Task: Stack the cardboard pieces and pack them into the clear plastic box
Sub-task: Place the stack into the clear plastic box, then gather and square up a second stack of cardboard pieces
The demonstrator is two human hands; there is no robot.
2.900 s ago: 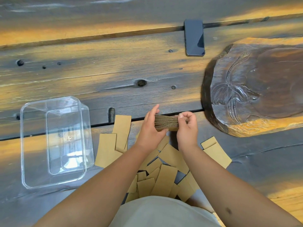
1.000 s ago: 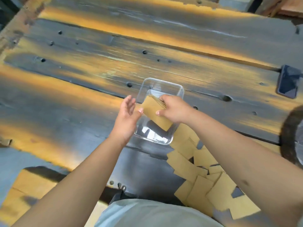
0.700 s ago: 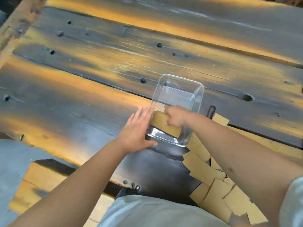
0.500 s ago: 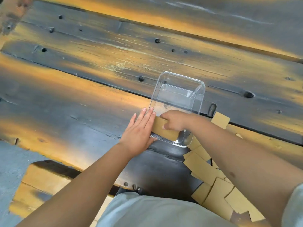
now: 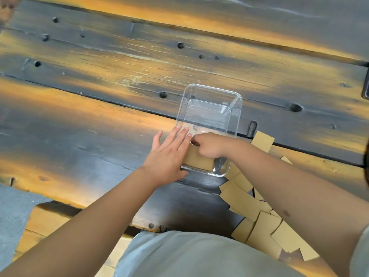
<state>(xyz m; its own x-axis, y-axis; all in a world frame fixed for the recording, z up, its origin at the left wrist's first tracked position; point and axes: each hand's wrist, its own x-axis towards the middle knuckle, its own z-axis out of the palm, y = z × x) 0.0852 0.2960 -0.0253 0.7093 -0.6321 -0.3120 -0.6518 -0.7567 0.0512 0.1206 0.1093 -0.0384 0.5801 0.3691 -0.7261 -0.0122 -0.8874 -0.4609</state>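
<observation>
Left hand [image 5: 166,156] flat, steadying the box [image 5: 211,108]; right hand [image 5: 209,145], fingers curled on the stack [image 5: 196,161], should seat it flush in the near corner

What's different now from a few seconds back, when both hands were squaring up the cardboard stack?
The cardboard stack has gone left into the clear plastic box, at its near end. The right hand is inside pressing on it. The left hand let go and now lies flat against the box's left wall. The loose cardboard pieces stayed put.
</observation>
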